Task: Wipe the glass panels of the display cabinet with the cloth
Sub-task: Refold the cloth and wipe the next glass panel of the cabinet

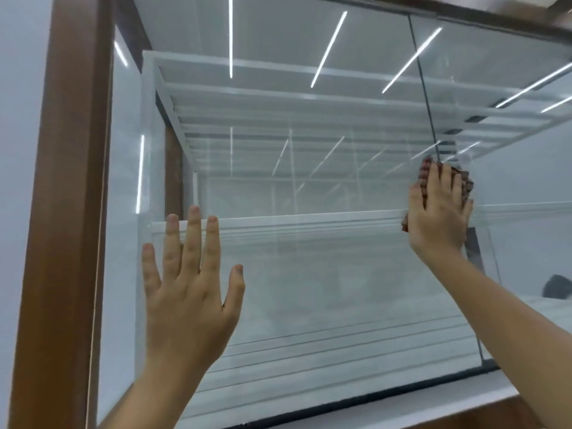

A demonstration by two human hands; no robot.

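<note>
The display cabinet's front glass panel (309, 168) fills the view, framed by a brown wooden post (62, 181) on the left. My right hand (439, 215) presses a red-and-white checked cloth (464, 182) flat against the glass, close to the dark vertical seam (428, 100) where this pane meets a second pane (510, 181) on the right. Most of the cloth is hidden under the palm. My left hand (192, 292) is raised in front of the lower left of the glass, fingers spread, holding nothing; I cannot tell whether it touches the pane.
White shelves (294, 222) and a white slatted rack (278, 100) show inside the cabinet. Ceiling strip lights reflect in the glass. A white ledge (402, 404) runs along the cabinet's bottom edge. A dark object (557, 286) sits low at the right.
</note>
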